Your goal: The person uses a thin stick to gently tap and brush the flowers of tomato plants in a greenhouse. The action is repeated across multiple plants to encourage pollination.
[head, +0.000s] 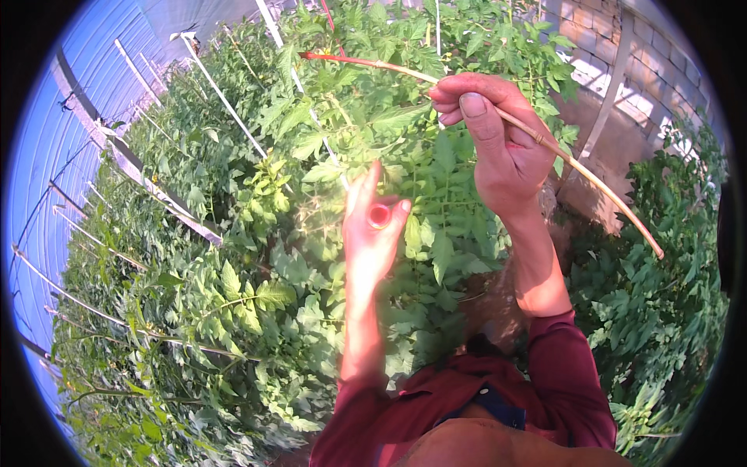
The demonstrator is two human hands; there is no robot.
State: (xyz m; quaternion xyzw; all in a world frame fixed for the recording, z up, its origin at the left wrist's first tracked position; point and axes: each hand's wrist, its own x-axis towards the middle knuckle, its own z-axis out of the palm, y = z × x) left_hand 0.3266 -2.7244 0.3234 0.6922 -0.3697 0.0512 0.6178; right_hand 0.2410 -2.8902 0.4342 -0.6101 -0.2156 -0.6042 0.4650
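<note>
My right hand [505, 140] grips a thin jointed cane stick [610, 195] between thumb and fingers. The stick bows slightly and slants from upper left to lower right; its far end is stained red. Lower and to the left, my left hand [373, 233] is wrapped around a small round container [379, 216], whose red-pink mouth faces up at me. The body of the container is hidden by the hand. Leafy tomato plants [443, 175] surround the left hand, and leaves lie under the stick's red end. The stick and the container are apart.
White support strings [224, 96] rise among the plants at the left, beside a slanting post [140, 166]. Blue-tinted plastic sheeting [41, 134] closes that side. A block wall [653, 64] stands at the upper right. Bare soil [607, 137] and more plants [653, 315] lie at the right.
</note>
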